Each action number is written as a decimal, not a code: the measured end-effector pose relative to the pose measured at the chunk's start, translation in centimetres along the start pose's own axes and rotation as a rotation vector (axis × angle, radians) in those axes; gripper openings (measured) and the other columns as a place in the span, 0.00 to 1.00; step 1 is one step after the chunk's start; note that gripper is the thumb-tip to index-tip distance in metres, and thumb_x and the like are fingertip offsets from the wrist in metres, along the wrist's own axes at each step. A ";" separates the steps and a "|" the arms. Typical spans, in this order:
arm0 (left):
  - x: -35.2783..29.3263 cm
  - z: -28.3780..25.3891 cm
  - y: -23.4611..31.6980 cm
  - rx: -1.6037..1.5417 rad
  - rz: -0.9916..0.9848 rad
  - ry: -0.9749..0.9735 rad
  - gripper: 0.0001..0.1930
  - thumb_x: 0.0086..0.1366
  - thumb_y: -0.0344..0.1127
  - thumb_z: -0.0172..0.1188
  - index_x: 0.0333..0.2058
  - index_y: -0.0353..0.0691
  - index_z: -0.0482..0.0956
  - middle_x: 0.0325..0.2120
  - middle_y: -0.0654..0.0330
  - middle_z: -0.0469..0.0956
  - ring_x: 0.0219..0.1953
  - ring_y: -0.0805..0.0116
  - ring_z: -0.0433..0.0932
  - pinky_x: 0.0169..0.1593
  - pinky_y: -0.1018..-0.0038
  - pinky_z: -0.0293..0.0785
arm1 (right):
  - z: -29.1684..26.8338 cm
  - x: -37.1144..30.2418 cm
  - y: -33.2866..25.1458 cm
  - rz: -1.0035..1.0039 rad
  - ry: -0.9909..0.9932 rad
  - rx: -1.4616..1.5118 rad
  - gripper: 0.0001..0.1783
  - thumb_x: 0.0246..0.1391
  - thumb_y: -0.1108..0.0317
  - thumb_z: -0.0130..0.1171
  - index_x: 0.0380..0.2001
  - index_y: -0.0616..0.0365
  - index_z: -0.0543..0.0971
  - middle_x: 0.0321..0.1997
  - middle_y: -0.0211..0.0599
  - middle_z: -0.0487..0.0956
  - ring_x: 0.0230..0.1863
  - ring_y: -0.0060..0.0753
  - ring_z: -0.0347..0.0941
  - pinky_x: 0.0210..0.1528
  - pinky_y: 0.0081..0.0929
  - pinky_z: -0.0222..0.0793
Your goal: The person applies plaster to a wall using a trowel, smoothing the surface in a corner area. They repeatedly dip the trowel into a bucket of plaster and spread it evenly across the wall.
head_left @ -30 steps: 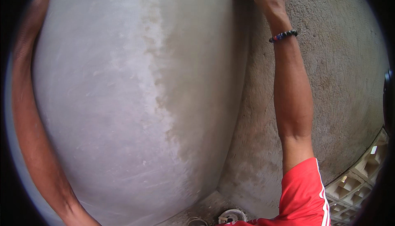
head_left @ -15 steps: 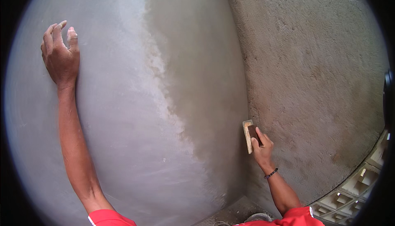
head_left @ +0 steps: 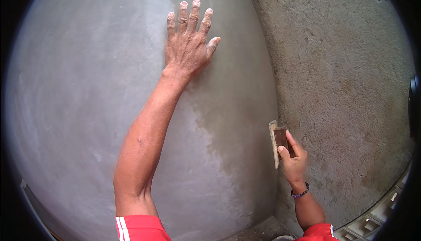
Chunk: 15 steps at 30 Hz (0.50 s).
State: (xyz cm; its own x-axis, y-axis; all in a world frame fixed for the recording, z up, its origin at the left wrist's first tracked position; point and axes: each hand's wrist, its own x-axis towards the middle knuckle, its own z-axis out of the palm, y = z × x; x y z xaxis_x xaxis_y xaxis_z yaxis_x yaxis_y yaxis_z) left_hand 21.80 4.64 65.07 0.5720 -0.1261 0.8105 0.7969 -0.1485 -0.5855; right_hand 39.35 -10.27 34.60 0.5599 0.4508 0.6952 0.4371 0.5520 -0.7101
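Observation:
My left hand (head_left: 188,43) lies with fingers spread on the smooth grey plastered wall (head_left: 87,87), palm toward it. It covers part of the border between a paler area and a darker, damp-looking band (head_left: 241,109). Whitish residue coats its fingertips. My right hand (head_left: 294,160), with a beaded bracelet at the wrist, grips a small plastering float (head_left: 273,146) by its brown block handle. The float's thin, pale board stands on edge toward the smooth wall, close to the inner corner. Whether its face touches the plaster I cannot tell.
A rough brown-grey wall (head_left: 342,74) meets the smooth one at the corner on the right. Pale perforated blocks (head_left: 364,226) run along the lower right. A round rim (head_left: 284,238), perhaps a bucket's, shows at the bottom edge. At lower left there is a narrow straight edge (head_left: 35,210).
My left hand has moved right across the wall, from the far left to the damp border, and its fingers have straightened. The float and my right hand sit slightly farther right in the picture.

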 end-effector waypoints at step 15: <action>-4.4 2.9 8.5 -0.077 0.338 -0.253 0.33 0.67 0.63 0.36 0.67 0.60 0.52 0.70 0.64 0.43 0.72 0.61 0.37 0.72 0.56 0.31 | -5.9 -7.4 6.7 0.305 0.087 -0.003 0.26 0.51 0.76 0.58 0.56 0.67 0.71 0.47 0.46 0.79 0.48 0.29 0.75 0.51 0.25 0.69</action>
State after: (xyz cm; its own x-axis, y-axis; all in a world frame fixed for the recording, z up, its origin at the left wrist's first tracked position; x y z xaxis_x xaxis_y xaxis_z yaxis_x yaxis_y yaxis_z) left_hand 26.58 6.80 56.55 0.8357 0.0633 0.5454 0.5452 -0.2145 -0.8104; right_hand 42.30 -14.05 24.10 0.7236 0.5336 0.4378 0.2420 0.3980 -0.8849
